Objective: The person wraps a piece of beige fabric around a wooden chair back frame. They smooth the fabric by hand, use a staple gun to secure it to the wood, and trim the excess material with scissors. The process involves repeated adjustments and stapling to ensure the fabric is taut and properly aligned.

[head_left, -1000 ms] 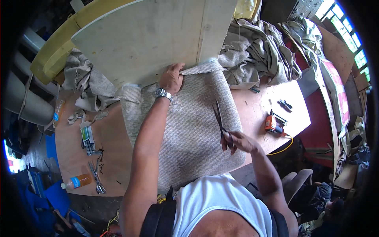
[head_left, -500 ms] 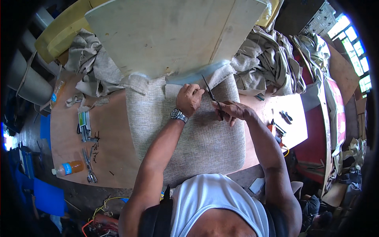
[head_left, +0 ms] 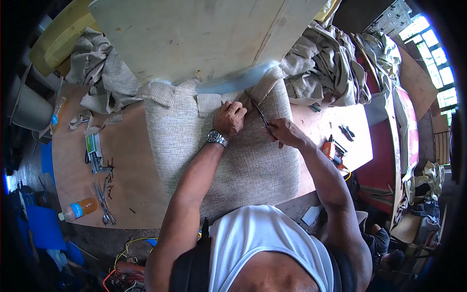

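A padded seat covered in grey-beige woven upholstery fabric [head_left: 228, 170] lies in front of me, its far end against a large pale board [head_left: 194, 44]. Bluish foam or lining [head_left: 228, 86] shows along that far edge, between folded fabric flaps [head_left: 209, 103]. My left hand [head_left: 230, 120], fingers curled, grips the fabric edge near the middle of the far side. Dark-bladed scissors [head_left: 261, 114] are in my right hand [head_left: 288, 133], with the blades pointing away at the fabric beside the right corner flap [head_left: 267, 86]. How far apart the blades stand is hard to see.
On the wooden table's left are silver scissors [head_left: 104, 204], an orange-drink bottle [head_left: 79, 209], loose dark screws or nails [head_left: 111, 177] and a small box [head_left: 94, 147]. To the right lie an orange staple gun [head_left: 334, 152] and black pliers [head_left: 347, 131]. Crumpled fabric [head_left: 326, 68] is heaped behind.
My right hand has brought the scissors' tips onto the fabric by the right flap. My left hand has curled onto the fabric edge. The whole view has shifted slightly.
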`<action>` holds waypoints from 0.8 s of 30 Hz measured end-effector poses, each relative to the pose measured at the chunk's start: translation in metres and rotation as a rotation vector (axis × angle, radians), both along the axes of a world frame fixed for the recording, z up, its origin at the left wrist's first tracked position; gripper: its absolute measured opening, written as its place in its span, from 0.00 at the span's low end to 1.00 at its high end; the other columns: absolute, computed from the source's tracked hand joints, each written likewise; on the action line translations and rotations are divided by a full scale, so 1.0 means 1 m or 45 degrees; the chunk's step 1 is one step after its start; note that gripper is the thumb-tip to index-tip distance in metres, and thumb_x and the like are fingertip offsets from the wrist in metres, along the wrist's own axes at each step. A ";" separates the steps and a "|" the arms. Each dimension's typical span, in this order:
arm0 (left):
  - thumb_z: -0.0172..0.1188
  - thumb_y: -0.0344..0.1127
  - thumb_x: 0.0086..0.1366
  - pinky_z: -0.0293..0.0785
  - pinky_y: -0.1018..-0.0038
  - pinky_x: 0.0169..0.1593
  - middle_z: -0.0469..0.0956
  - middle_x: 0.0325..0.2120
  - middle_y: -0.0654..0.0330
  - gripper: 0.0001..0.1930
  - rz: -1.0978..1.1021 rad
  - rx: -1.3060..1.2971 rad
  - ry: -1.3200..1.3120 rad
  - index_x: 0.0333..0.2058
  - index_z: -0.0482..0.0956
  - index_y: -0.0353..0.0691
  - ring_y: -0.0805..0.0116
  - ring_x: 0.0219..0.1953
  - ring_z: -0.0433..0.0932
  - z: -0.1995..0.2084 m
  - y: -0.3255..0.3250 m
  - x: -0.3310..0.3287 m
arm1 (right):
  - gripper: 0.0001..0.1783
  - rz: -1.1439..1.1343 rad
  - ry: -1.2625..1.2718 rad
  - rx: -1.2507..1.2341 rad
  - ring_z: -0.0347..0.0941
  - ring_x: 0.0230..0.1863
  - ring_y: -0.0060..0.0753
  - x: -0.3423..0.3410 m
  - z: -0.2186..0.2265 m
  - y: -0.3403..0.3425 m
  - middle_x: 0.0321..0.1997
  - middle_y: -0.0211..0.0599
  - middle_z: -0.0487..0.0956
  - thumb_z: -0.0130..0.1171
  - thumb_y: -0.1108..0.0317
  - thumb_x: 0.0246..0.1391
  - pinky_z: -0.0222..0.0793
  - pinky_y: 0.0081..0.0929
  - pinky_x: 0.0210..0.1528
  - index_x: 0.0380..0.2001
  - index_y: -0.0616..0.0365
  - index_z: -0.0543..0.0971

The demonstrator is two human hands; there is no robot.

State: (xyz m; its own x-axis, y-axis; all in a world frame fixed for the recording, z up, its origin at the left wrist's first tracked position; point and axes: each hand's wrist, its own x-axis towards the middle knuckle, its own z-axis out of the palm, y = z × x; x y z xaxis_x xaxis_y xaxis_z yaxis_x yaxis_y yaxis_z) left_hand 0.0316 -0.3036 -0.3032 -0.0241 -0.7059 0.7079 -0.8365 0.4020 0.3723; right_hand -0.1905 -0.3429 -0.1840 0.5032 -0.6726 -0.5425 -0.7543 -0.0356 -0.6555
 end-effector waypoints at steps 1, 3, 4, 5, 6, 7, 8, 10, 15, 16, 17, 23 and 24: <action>0.64 0.29 0.53 0.77 0.62 0.40 0.76 0.34 0.64 0.07 -0.019 0.016 0.004 0.33 0.81 0.45 0.59 0.36 0.76 -0.002 0.002 -0.002 | 0.26 0.013 0.001 0.001 0.75 0.19 0.25 -0.003 -0.002 0.002 0.24 0.36 0.80 0.56 0.47 0.66 0.76 0.26 0.19 0.32 0.64 0.80; 0.64 0.32 0.54 0.77 0.61 0.41 0.75 0.36 0.64 0.06 -0.041 0.031 0.007 0.32 0.79 0.45 0.59 0.39 0.77 -0.002 0.001 -0.001 | 0.27 0.054 -0.004 -0.014 0.76 0.19 0.26 -0.002 0.000 0.000 0.25 0.36 0.80 0.55 0.46 0.66 0.77 0.26 0.20 0.32 0.65 0.80; 0.64 0.32 0.54 0.77 0.60 0.41 0.75 0.37 0.63 0.06 -0.062 0.044 -0.022 0.32 0.79 0.45 0.58 0.39 0.77 -0.003 0.003 -0.001 | 0.28 0.083 0.051 -0.015 0.76 0.20 0.26 0.000 0.003 0.000 0.24 0.36 0.80 0.55 0.45 0.66 0.76 0.26 0.20 0.32 0.64 0.80; 0.64 0.32 0.53 0.77 0.60 0.41 0.75 0.37 0.63 0.07 -0.083 0.059 -0.049 0.32 0.79 0.45 0.58 0.39 0.77 0.001 0.009 -0.001 | 0.29 0.111 0.108 -0.016 0.76 0.20 0.26 0.004 0.013 0.001 0.24 0.36 0.80 0.54 0.44 0.66 0.75 0.27 0.20 0.32 0.64 0.80; 0.65 0.32 0.53 0.78 0.60 0.41 0.75 0.38 0.62 0.07 -0.104 0.074 -0.076 0.32 0.79 0.44 0.57 0.40 0.77 0.004 0.011 -0.001 | 0.30 0.139 0.165 -0.018 0.77 0.21 0.26 0.007 0.019 0.001 0.24 0.36 0.80 0.54 0.42 0.67 0.75 0.27 0.20 0.32 0.63 0.80; 0.65 0.33 0.53 0.78 0.59 0.42 0.75 0.39 0.61 0.08 -0.103 0.071 -0.091 0.32 0.78 0.44 0.57 0.41 0.78 0.000 0.009 0.001 | 0.30 0.141 0.159 -0.021 0.76 0.21 0.26 0.009 0.021 -0.002 0.23 0.34 0.79 0.54 0.42 0.67 0.73 0.28 0.21 0.31 0.62 0.80; 0.65 0.33 0.53 0.78 0.58 0.42 0.75 0.39 0.61 0.08 -0.102 0.057 -0.086 0.32 0.78 0.44 0.57 0.41 0.78 0.000 0.008 0.001 | 0.30 0.142 0.151 -0.021 0.76 0.22 0.25 0.012 0.023 -0.006 0.23 0.32 0.78 0.53 0.41 0.67 0.72 0.29 0.22 0.30 0.60 0.80; 0.65 0.33 0.52 0.78 0.58 0.43 0.75 0.39 0.61 0.08 -0.098 0.028 -0.075 0.32 0.78 0.44 0.56 0.40 0.78 0.000 0.008 0.001 | 0.30 0.178 0.142 -0.031 0.75 0.23 0.24 0.015 0.024 -0.011 0.22 0.29 0.77 0.53 0.39 0.67 0.70 0.30 0.24 0.29 0.58 0.80; 0.66 0.32 0.52 0.78 0.59 0.40 0.75 0.38 0.60 0.08 -0.070 0.065 -0.041 0.31 0.76 0.44 0.56 0.39 0.78 0.000 0.006 -0.001 | 0.32 0.354 0.197 -0.171 0.72 0.22 0.21 0.013 0.007 -0.021 0.20 0.27 0.75 0.51 0.35 0.65 0.68 0.29 0.28 0.28 0.55 0.80; 0.67 0.32 0.52 0.78 0.59 0.39 0.75 0.37 0.60 0.08 -0.047 0.053 -0.020 0.31 0.76 0.44 0.56 0.38 0.78 -0.002 0.006 -0.001 | 0.32 0.337 0.161 -0.159 0.71 0.22 0.21 0.011 0.005 -0.022 0.20 0.26 0.75 0.51 0.35 0.65 0.67 0.28 0.27 0.28 0.55 0.80; 0.67 0.32 0.52 0.78 0.59 0.39 0.75 0.37 0.60 0.09 -0.056 0.040 -0.003 0.31 0.76 0.44 0.56 0.38 0.78 -0.002 0.006 -0.001 | 0.32 0.316 0.126 -0.144 0.71 0.22 0.21 0.011 0.006 -0.021 0.20 0.26 0.75 0.51 0.35 0.65 0.66 0.27 0.26 0.27 0.55 0.80; 0.66 0.30 0.52 0.78 0.58 0.40 0.74 0.36 0.59 0.09 -0.096 -0.037 0.058 0.31 0.75 0.42 0.55 0.38 0.78 -0.005 0.004 0.001 | 0.30 0.136 -0.030 0.045 0.68 0.20 0.18 0.013 0.017 -0.017 0.22 0.25 0.74 0.52 0.38 0.66 0.62 0.23 0.21 0.28 0.55 0.79; 0.66 0.30 0.52 0.78 0.58 0.40 0.74 0.36 0.59 0.09 -0.104 -0.030 0.055 0.31 0.75 0.42 0.55 0.38 0.78 -0.005 0.004 0.000 | 0.29 0.101 -0.035 0.077 0.68 0.20 0.18 0.011 0.011 -0.020 0.22 0.26 0.74 0.52 0.39 0.66 0.62 0.23 0.20 0.28 0.55 0.79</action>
